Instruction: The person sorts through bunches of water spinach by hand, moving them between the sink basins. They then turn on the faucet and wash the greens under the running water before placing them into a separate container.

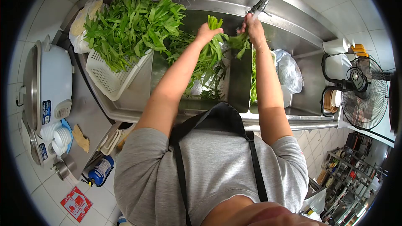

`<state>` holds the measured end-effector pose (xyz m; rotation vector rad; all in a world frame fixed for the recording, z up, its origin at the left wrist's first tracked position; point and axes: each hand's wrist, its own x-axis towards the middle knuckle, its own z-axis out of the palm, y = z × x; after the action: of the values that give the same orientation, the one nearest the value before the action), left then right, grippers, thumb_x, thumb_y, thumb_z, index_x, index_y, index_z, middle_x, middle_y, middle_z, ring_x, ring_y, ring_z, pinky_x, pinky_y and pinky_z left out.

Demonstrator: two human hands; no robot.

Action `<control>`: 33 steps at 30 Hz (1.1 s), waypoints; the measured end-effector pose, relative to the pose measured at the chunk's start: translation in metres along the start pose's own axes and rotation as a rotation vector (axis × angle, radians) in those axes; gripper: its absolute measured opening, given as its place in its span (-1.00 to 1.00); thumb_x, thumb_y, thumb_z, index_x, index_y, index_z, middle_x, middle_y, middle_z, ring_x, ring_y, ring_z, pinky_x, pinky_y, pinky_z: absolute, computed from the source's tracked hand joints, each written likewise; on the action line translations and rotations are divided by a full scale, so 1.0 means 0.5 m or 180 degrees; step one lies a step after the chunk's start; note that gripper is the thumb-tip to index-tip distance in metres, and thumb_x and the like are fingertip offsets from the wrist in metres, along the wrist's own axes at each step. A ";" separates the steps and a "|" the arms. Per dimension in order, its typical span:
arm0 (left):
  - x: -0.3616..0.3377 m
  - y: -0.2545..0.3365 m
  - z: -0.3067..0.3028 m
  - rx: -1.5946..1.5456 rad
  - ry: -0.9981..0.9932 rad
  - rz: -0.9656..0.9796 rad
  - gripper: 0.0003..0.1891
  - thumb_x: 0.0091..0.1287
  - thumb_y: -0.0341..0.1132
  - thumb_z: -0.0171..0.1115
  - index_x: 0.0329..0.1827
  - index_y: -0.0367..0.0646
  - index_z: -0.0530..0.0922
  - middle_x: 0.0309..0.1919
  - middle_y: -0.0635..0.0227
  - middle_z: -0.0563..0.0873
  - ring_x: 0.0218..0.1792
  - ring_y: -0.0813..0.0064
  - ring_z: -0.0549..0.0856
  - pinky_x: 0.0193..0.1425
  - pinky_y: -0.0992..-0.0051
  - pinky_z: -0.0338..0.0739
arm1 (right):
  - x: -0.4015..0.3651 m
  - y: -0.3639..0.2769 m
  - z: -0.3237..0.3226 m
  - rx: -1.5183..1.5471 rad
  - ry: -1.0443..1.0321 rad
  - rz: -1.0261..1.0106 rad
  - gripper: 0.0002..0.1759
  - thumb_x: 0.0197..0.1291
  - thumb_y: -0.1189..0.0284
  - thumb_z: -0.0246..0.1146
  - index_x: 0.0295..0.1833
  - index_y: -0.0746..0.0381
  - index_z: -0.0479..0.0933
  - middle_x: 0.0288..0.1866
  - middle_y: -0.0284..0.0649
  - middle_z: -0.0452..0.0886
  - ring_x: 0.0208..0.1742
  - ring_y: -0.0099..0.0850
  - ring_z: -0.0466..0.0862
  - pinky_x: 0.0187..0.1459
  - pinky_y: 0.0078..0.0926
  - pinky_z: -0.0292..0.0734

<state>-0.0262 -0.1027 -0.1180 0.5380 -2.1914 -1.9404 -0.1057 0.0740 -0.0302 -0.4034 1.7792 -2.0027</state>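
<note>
My left hand (206,33) is wrapped round a bunch of leafy green stalks (215,23), their cut ends pointing up and the leaves hanging into the sink basin. Under the faucet (260,5), my right hand (253,27) is closed at the running water, with a few greens (239,44) hanging beside it. More loose greens (205,86) lie in water in the middle basin (240,79). A large heap of long-leaved greens (134,23) rests on a white perforated basket (111,79) at the left.
Right of my right forearm are a clear plastic bag (289,73) and some greens in a container. A fan (364,88) stands at the far right. At the left are a large cooker (54,83), stacked white bowls (62,138) and a blue cylinder (100,170).
</note>
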 end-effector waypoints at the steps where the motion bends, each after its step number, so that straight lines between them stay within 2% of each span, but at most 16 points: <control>1: -0.003 0.020 0.010 -0.0026 -0.0096 0.0029 -0.48 -0.14 -0.15 0.45 -0.09 -0.18 0.54 -0.21 0.25 0.66 -0.17 0.41 0.63 -0.04 0.46 0.47 | -0.002 -0.005 0.006 0.0000 0.0000 -0.0005 -0.57 0.24 0.11 0.05 -0.09 0.29 0.38 -0.54 -0.33 0.39 -0.64 -0.56 0.37 -0.57 -0.61 0.29; 3: -0.010 0.051 0.035 -0.0124 -0.0296 0.0295 -0.36 -0.18 -0.13 0.49 -0.02 -0.20 0.48 -0.18 0.26 0.64 -0.14 0.41 0.61 -0.01 0.46 0.44 | -0.004 -0.017 0.012 -0.0905 -0.0343 0.0314 -0.54 0.13 0.16 0.21 -0.03 0.31 0.39 -0.56 -0.37 0.41 -0.68 -0.60 0.32 -0.63 -0.63 0.23; 5: -0.017 0.093 0.055 -0.0074 -0.0663 0.0316 -0.41 -0.08 -0.22 0.47 0.02 -0.23 0.45 -0.15 0.31 0.61 -0.12 0.51 0.57 0.00 0.52 0.41 | -0.010 -0.019 0.009 -0.0927 -0.0605 0.0215 -0.53 0.04 0.21 0.31 -0.04 0.30 0.44 -0.57 -0.39 0.43 -0.69 -0.64 0.30 -0.66 -0.66 0.17; 8: -0.012 0.105 0.071 -0.0422 -0.0804 0.0068 -0.52 -0.01 -0.21 0.41 -0.04 -0.24 0.50 -0.19 0.33 0.63 -0.14 0.54 0.58 -0.02 0.55 0.41 | 0.001 -0.016 -0.025 -0.0707 -0.0053 0.0467 -0.77 0.03 0.30 0.31 -0.30 0.25 0.54 -0.62 -0.40 0.44 -0.69 -0.65 0.30 -0.65 -0.67 0.17; 10: -0.016 0.109 0.076 -0.0865 -0.0761 -0.0097 -0.67 0.06 -0.22 0.35 -0.17 -0.23 0.58 -0.24 0.33 0.66 -0.18 0.56 0.59 -0.05 0.56 0.43 | -0.002 -0.017 -0.043 -0.0568 0.0188 0.0387 -0.78 0.04 0.31 0.30 -0.32 0.24 0.54 -0.63 -0.41 0.43 -0.69 -0.65 0.30 -0.64 -0.67 0.17; 11: -0.013 0.103 0.074 -0.0863 -0.0778 -0.0095 -0.67 0.06 -0.22 0.35 -0.17 -0.23 0.58 -0.24 0.33 0.66 -0.18 0.56 0.59 -0.05 0.56 0.43 | -0.004 -0.018 -0.051 -0.0424 0.0424 0.0306 -0.80 0.04 0.32 0.30 -0.34 0.23 0.54 -0.65 -0.42 0.42 -0.69 -0.65 0.30 -0.63 -0.68 0.17; 15: -0.004 0.055 0.042 0.0789 -0.0289 0.0061 -0.75 0.00 -0.18 0.34 -0.31 -0.11 0.64 -0.40 0.31 0.69 -0.34 0.46 0.66 -0.17 0.47 0.48 | -0.003 -0.027 -0.068 -0.0721 0.0444 -0.0141 -0.78 0.04 0.30 0.30 -0.41 0.23 0.53 -0.68 -0.47 0.36 -0.67 -0.65 0.29 -0.60 -0.68 0.17; 17: -0.002 0.017 0.018 0.1316 -0.0111 0.0030 -0.73 -0.02 -0.14 0.35 -0.33 -0.08 0.63 -0.41 0.28 0.69 -0.33 0.38 0.66 -0.17 0.42 0.48 | -0.009 -0.037 -0.064 -0.0778 0.0422 -0.0039 -0.75 0.02 0.27 0.32 -0.37 0.26 0.55 -0.65 -0.45 0.40 -0.64 -0.66 0.32 -0.57 -0.68 0.20; 21: -0.005 -0.001 -0.021 0.1686 0.0054 -0.0206 -0.73 -0.03 -0.12 0.34 -0.31 -0.04 0.62 -0.34 0.20 0.68 -0.26 0.23 0.65 -0.14 0.34 0.49 | 0.007 -0.010 -0.052 -0.1253 0.0455 -0.0104 -0.62 0.03 0.18 0.31 -0.24 0.31 0.57 -0.57 -0.36 0.51 -0.55 -0.62 0.40 -0.46 -0.62 0.29; 23: -0.011 0.014 -0.029 0.1557 0.0118 -0.0196 -0.71 -0.04 -0.11 0.36 -0.31 -0.05 0.62 -0.34 0.21 0.68 -0.25 0.24 0.65 -0.13 0.33 0.48 | 0.054 0.058 -0.074 -0.1536 0.0719 -0.0607 -0.55 0.05 0.13 0.27 -0.15 0.31 0.54 -0.52 -0.30 0.55 -0.48 -0.58 0.45 -0.37 -0.59 0.35; 27: 0.016 0.016 0.008 0.0755 -0.0387 0.0115 -0.59 -0.13 -0.06 0.44 -0.24 -0.05 0.62 -0.32 0.26 0.69 -0.22 0.34 0.66 -0.08 0.40 0.48 | 0.014 -0.005 -0.021 -0.1287 0.0036 -0.0233 -0.49 0.05 0.09 0.25 -0.07 0.31 0.50 -0.46 -0.23 0.58 -0.41 -0.55 0.49 -0.31 -0.57 0.37; 29: 0.004 0.074 0.030 0.0649 -0.0725 0.0021 -0.49 -0.15 -0.07 0.46 -0.14 -0.10 0.58 -0.27 0.23 0.67 -0.19 0.39 0.64 -0.05 0.44 0.46 | 0.010 -0.009 -0.004 -0.1691 -0.0334 0.0372 -0.62 0.11 0.19 0.24 -0.14 0.29 0.48 -0.54 -0.42 0.48 -0.60 -0.62 0.36 -0.57 -0.64 0.24; 30: 0.003 0.085 0.047 0.0484 -0.0818 0.0335 -0.46 -0.15 -0.08 0.46 -0.08 -0.10 0.55 -0.22 0.21 0.66 -0.16 0.40 0.63 -0.03 0.44 0.46 | 0.001 -0.004 0.007 -0.1437 -0.0435 -0.0105 -0.66 0.09 0.23 0.26 -0.16 0.28 0.50 -0.61 -0.44 0.42 -0.65 -0.63 0.32 -0.60 -0.65 0.20; 31: 0.002 0.094 0.059 0.0320 -0.0910 0.0647 -0.41 -0.15 -0.10 0.47 -0.02 -0.10 0.51 -0.17 0.20 0.64 -0.13 0.40 0.62 -0.02 0.44 0.45 | 0.001 -0.007 0.003 -0.1448 -0.0437 -0.0105 -0.66 0.09 0.23 0.26 -0.16 0.28 0.50 -0.61 -0.44 0.42 -0.65 -0.63 0.32 -0.60 -0.65 0.20; 32: 0.002 0.103 0.065 0.0491 -0.1238 0.0680 -0.44 0.00 -0.19 0.40 0.08 -0.12 0.44 -0.07 0.33 0.59 -0.07 0.49 0.55 0.02 0.47 0.40 | 0.000 -0.013 -0.004 -0.1437 -0.0399 0.0101 -0.62 0.05 0.23 0.28 -0.12 0.30 0.50 -0.55 -0.40 0.47 -0.59 -0.61 0.37 -0.55 -0.63 0.26; 33: 0.000 0.109 0.071 0.0484 -0.1236 0.0683 -0.44 0.00 -0.19 0.40 0.08 -0.12 0.44 -0.07 0.33 0.59 -0.07 0.49 0.55 0.02 0.47 0.40 | 0.003 -0.012 -0.016 -0.1425 -0.0362 0.0306 -0.57 0.02 0.24 0.30 -0.08 0.32 0.50 -0.50 -0.36 0.52 -0.53 -0.58 0.42 -0.49 -0.61 0.32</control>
<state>-0.0475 -0.0647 -0.0693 -0.0680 -2.5145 -1.8995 -0.1116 0.0805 -0.0253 -0.5430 2.1234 -1.4765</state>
